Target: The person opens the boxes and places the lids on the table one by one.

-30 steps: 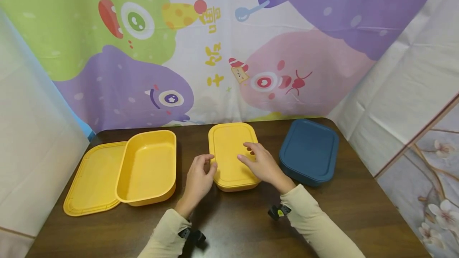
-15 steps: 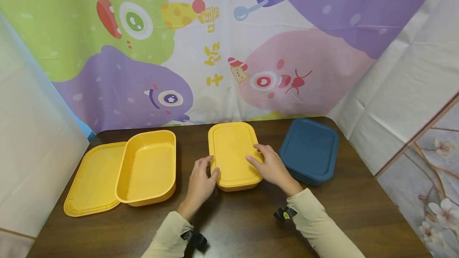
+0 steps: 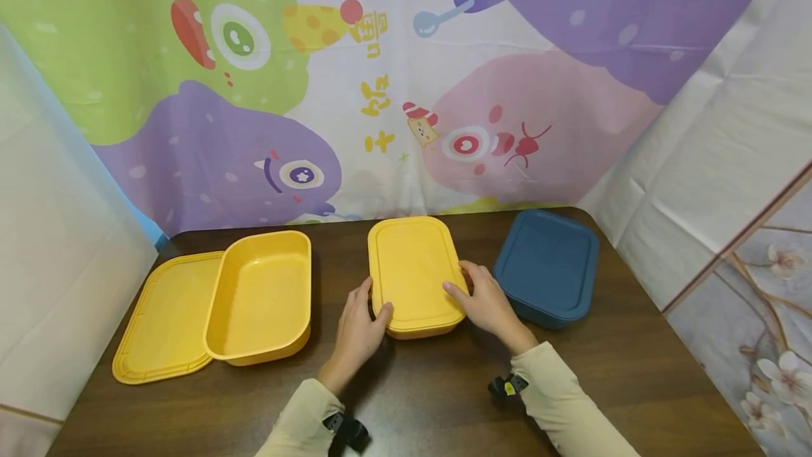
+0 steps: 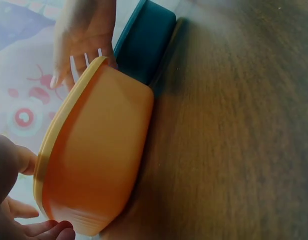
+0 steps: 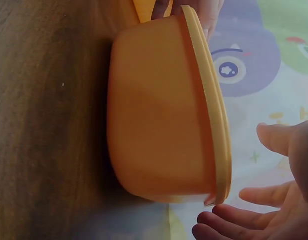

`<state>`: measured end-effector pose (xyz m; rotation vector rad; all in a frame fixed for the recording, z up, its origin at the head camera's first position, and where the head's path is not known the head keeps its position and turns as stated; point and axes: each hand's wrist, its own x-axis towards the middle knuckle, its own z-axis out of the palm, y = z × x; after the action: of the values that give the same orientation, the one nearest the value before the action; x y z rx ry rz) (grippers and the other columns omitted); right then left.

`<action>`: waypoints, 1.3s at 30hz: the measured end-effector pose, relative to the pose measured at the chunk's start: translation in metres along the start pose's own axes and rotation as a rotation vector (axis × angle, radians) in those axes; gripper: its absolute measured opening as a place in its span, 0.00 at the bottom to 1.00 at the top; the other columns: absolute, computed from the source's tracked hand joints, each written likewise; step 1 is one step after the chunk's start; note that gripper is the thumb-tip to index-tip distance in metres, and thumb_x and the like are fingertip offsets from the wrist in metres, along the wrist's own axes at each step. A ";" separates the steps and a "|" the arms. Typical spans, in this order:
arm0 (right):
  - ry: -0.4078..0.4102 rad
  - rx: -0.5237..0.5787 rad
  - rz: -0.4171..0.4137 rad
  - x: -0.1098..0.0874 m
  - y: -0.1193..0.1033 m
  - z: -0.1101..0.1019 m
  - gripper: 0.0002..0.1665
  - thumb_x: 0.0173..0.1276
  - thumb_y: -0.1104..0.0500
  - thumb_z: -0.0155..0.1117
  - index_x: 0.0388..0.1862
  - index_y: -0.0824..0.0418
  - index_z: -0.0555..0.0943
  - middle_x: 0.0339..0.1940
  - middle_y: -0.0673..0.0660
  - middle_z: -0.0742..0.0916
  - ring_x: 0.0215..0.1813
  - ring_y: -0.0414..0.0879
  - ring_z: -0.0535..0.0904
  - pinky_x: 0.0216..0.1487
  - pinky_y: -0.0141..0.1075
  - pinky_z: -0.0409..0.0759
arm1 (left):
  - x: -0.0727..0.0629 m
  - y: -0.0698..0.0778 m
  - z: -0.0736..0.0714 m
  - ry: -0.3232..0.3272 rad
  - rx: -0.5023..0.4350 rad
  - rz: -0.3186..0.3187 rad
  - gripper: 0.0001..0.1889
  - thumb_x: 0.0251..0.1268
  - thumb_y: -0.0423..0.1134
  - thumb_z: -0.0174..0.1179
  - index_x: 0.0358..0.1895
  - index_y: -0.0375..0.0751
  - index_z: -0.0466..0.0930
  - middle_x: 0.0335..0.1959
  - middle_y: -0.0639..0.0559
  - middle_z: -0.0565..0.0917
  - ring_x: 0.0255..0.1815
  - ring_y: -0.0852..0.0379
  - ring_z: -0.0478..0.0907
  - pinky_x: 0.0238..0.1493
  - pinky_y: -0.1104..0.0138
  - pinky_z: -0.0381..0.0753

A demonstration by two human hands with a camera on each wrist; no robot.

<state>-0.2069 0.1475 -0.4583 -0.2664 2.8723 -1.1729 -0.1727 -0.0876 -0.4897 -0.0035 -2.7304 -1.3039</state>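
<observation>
A yellow lidded food container (image 3: 415,270) stands upright on the table in the middle of the head view. My left hand (image 3: 357,330) is at its left side, with the thumb by the front-left of the lid rim and fingertips near the side wall. At the right side is my right hand (image 3: 491,305), its thumb over the lid's edge and its fingers by the rim. In the right wrist view, that hand's thumb (image 5: 276,140) stands apart from the lid and its fingertips are close to the rim. Whether the left fingers touch the wall is unclear.
To the left stands an uncovered yellow container (image 3: 260,302), overlapping a loose yellow lid (image 3: 168,319). A dark blue lidded container (image 3: 547,266) stands right of my right hand. A patterned cloth (image 3: 406,189) hangs behind the brown table (image 3: 431,400).
My right hand has moved right and slightly towards me, from over the lid to its right edge. My left hand has shifted slightly towards me along the left side. The containers stay put.
</observation>
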 end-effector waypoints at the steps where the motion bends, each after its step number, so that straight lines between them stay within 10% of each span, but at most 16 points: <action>1: 0.001 0.011 0.006 0.000 0.001 0.001 0.38 0.70 0.44 0.59 0.71 0.64 0.66 0.57 0.63 0.79 0.56 0.56 0.75 0.54 0.50 0.75 | 0.000 0.000 0.000 -0.001 -0.002 -0.003 0.34 0.67 0.46 0.57 0.73 0.35 0.60 0.66 0.32 0.69 0.64 0.35 0.72 0.62 0.44 0.70; 39: -0.071 0.269 0.201 0.002 0.027 0.026 0.34 0.72 0.47 0.59 0.68 0.68 0.69 0.57 0.64 0.83 0.56 0.52 0.80 0.60 0.49 0.76 | -0.004 -0.012 0.010 0.006 -0.187 0.012 0.35 0.69 0.42 0.56 0.73 0.28 0.56 0.69 0.30 0.66 0.70 0.35 0.64 0.69 0.45 0.64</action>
<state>-0.2104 0.1479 -0.4953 -0.0108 2.5687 -1.4528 -0.1702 -0.0872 -0.5058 -0.0314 -2.5882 -1.5474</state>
